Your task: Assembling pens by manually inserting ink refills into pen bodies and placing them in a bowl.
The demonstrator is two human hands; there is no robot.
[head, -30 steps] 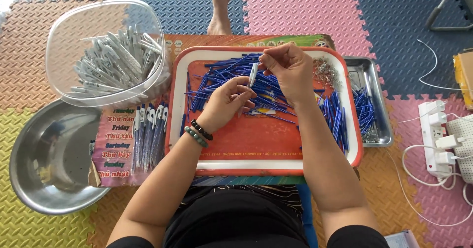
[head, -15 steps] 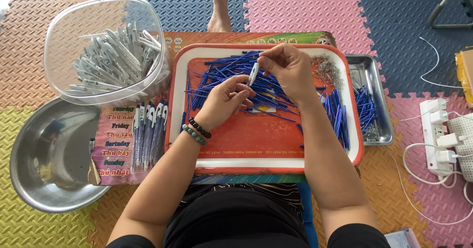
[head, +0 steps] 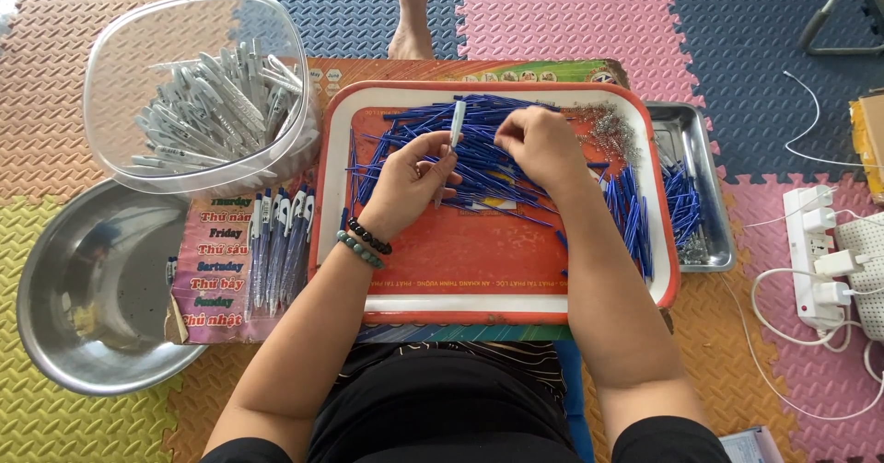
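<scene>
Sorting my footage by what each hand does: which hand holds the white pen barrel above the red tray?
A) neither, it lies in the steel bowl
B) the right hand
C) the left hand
C: the left hand pinches the white pen barrel upright over the red tray.

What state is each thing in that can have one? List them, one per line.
White pen barrel: upright, held by left hand.
Right hand: on blue refills, grip unclear.
Red-rimmed plastic tray: refills piled at the far end.
Clear plastic tub: part-full of barrels.
Round steel bowl: nearly empty.
</scene>
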